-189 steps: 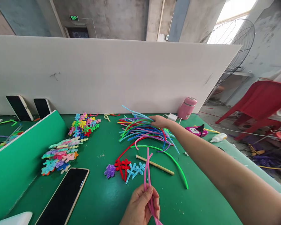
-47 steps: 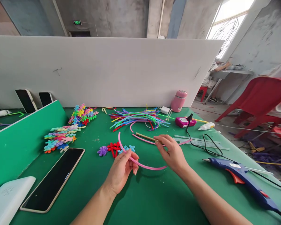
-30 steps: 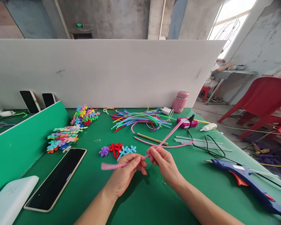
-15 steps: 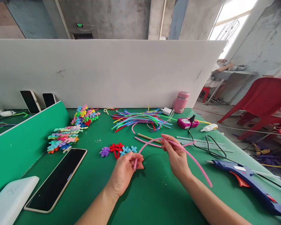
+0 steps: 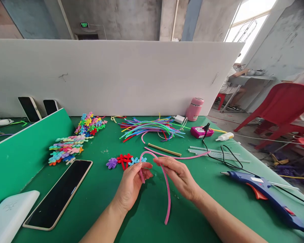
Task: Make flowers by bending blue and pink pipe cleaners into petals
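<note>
A pink pipe cleaner point(image 5: 168, 199) arches between my two hands above the green table. My left hand point(image 5: 133, 182) pinches it near one end, with the short tip sticking out below the fingers. My right hand point(image 5: 178, 173) pinches it further along, and its long free end hangs down toward me. Behind the hands lies another pink pipe cleaner point(image 5: 192, 157), flat on the table. Just beyond my left hand sit a purple flower point(image 5: 111, 163), red flower shapes point(image 5: 124, 160) and light blue flowers point(image 5: 134, 160).
A bundle of coloured pipe cleaners point(image 5: 152, 128) lies at the back, finished flowers point(image 5: 67, 148) at the left. A phone point(image 5: 59, 194) and white power bank point(image 5: 14, 212) are left; a glue gun point(image 5: 262, 189), glue sticks point(image 5: 218, 154) and pink flask point(image 5: 195, 109) right.
My right hand has moved left, close to my left hand. The arch of the pipe cleaner is tighter, and its free end swung from the right to hang downward.
</note>
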Action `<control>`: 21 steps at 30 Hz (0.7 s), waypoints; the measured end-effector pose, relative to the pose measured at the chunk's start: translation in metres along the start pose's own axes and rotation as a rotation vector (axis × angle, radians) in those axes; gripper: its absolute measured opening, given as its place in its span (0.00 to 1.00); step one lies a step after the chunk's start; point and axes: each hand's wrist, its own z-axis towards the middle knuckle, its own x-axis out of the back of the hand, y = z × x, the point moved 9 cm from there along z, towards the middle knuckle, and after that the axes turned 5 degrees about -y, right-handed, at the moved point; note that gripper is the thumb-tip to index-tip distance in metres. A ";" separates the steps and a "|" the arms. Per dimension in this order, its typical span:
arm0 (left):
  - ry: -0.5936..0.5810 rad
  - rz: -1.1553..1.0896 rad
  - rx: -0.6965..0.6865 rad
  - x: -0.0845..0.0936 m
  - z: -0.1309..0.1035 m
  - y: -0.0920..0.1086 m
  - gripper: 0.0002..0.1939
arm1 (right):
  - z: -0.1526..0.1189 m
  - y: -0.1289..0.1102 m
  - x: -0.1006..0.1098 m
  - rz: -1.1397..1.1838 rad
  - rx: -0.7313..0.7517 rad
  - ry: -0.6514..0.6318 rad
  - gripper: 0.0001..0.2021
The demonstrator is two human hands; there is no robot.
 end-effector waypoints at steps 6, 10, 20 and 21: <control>-0.048 0.104 0.087 -0.007 -0.004 -0.012 0.09 | -0.002 0.034 0.011 0.415 -0.284 0.256 0.09; -0.116 0.193 0.163 -0.017 -0.009 -0.022 0.10 | -0.005 0.039 0.014 0.485 -0.298 0.354 0.08; -0.140 0.420 0.175 -0.024 -0.011 -0.029 0.14 | -0.006 0.033 0.012 0.444 -0.252 0.388 0.18; -0.112 0.397 0.154 -0.021 -0.010 -0.027 0.13 | -0.005 0.034 0.004 0.474 -0.285 0.321 0.21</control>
